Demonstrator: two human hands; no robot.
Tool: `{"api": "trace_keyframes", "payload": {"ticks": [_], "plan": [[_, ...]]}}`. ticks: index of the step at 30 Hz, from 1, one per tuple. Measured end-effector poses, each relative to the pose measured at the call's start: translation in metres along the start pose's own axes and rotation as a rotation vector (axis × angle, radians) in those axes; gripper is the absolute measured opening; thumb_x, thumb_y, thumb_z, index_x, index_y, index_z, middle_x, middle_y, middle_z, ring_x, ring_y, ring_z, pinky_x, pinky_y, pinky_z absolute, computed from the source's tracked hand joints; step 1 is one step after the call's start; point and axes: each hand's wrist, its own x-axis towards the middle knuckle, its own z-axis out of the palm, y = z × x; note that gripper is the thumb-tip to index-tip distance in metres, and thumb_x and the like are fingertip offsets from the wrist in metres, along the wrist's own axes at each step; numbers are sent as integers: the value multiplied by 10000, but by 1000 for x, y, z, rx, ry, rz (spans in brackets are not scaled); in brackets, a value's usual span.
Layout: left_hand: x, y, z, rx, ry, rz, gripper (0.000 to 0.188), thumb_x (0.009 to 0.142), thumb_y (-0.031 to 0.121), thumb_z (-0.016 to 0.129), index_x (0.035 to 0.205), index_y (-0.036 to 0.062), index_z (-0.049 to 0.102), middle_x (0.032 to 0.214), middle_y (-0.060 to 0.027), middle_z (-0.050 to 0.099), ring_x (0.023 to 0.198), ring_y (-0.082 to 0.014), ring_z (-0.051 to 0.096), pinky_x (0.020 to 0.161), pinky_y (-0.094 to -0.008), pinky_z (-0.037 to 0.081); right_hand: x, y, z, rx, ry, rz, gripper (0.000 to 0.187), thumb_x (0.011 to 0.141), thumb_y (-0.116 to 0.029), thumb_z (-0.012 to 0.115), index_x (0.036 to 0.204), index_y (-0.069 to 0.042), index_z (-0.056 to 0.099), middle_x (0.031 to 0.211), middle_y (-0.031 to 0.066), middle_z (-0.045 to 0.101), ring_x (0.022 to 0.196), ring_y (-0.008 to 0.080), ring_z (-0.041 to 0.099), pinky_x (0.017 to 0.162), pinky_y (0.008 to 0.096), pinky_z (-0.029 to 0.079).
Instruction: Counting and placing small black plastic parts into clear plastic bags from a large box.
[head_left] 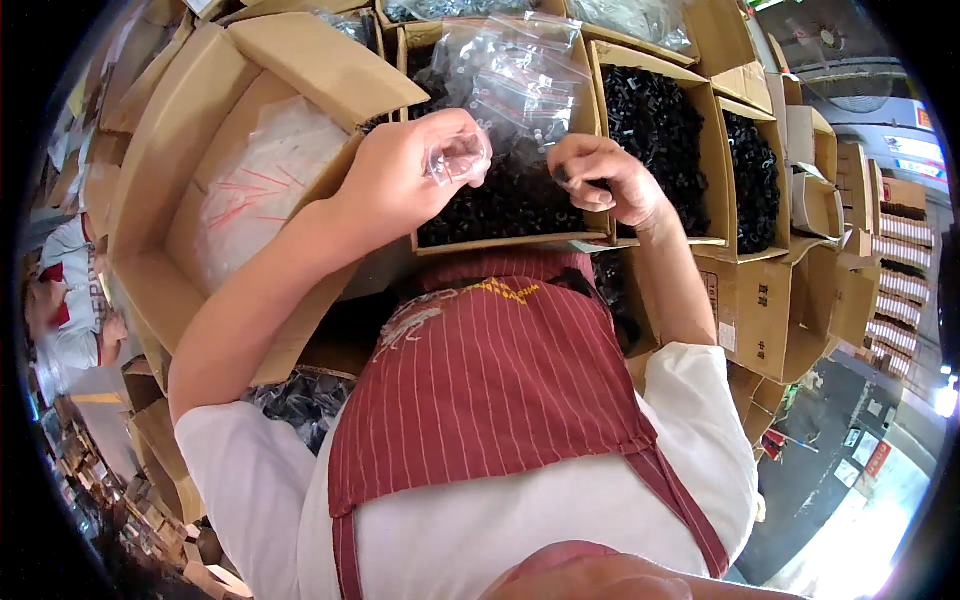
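Observation:
My left hand (405,170) is closed round a small clear plastic bag (458,160), whose crumpled end sticks out by the fingers. To its right, my right hand (615,180) pinches a small black part (563,177) between thumb and fingers; its exact kind is too small to tell. Both hands are over an open cardboard box (510,243) that holds many small black parts (500,212). Across the back of that box lies a heap of clear zip bags (510,70) with small pieces in them. The hands are apart from each other.
At the left stands a large open carton (160,160) with clear plastic bags (270,180) marked by red lines. Boxes of black parts (650,130) adjoin on the right. Below the left carton lie dark bagged parts (305,400). Another person (70,290) is at the far left.

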Motion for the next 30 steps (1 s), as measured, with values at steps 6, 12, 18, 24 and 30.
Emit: {"api": "trace_keyframes", "payload": {"ticks": [6, 12, 18, 24, 30], "plan": [[-1, 6, 1, -16, -12, -61, 83, 944, -1, 646, 1024, -1, 626, 965, -41, 653, 888, -115, 671, 835, -266, 542, 28, 44, 12, 837, -251, -115, 172, 810, -164, 595, 698, -76, 498, 851, 91, 510, 514, 109, 372, 430, 233, 323], [1, 2, 5, -54, 74, 31, 65, 937, 40, 640, 980, -6, 625, 848, -84, 701, 800, -140, 712, 741, -284, 545, 41, 53, 21, 872, -189, -88, 118, 738, -148, 590, 769, -80, 498, 764, 62, 458, 529, 134, 353, 445, 260, 288], [-1, 8, 3, -199, 99, 30, 88, 969, 34, 626, 1026, -31, 614, 927, -70, 678, 884, -113, 681, 811, -270, 529, 33, 40, 46, 991, -49, -31, 413, 1068, -194, 374, 1274, 135, 515, 1287, 251, 583, 1231, 370, 553, 1157, 473, 405], [-1, 14, 0, -226, 101, 98, 133, 999, 60, 596, 1104, -20, 613, 947, -58, 645, 896, -139, 651, 840, -284, 524, 10, 16, 70, 910, -110, -105, 497, 1001, -119, 401, 1413, 160, 401, 1453, 288, 458, 1374, 376, 445, 1219, 447, 326], [0, 18, -1, -280, 94, 56, 138, 1001, 53, 587, 1114, -20, 615, 942, -62, 644, 895, -134, 650, 827, -275, 514, 3, 15, 76, 768, -137, -177, 739, 719, 54, 442, 1446, 161, 364, 1512, 296, 396, 1444, 362, 373, 1248, 433, 280]]}}
